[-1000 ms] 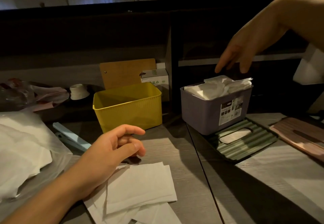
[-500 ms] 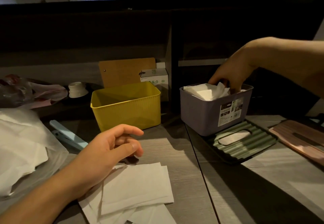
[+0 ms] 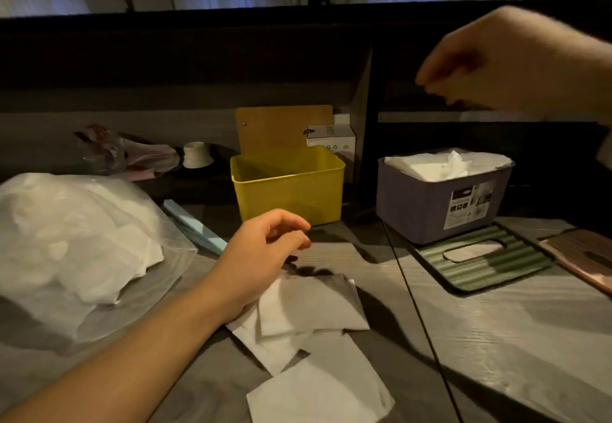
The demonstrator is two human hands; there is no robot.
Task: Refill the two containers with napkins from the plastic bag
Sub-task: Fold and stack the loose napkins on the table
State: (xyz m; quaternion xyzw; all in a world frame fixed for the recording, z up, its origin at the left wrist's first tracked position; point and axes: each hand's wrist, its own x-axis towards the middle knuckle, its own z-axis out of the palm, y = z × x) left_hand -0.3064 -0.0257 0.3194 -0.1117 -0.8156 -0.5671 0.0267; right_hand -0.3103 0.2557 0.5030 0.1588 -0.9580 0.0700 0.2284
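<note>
Fingers of right hand loosely curled, empty, above purple container heaped with napkins. Left hand relaxed, empty, over loose napkins. Yellow container unfilled; plastic bag left. Risk: overfilled stack springs up, spills; loose sheets slide off table.

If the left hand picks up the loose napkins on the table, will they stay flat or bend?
The loose napkins look thin and lie fanned apart, so they would likely droop and slide off one another. They seem very light; a pinch by the left hand should lift them, though probably not all together.
</note>
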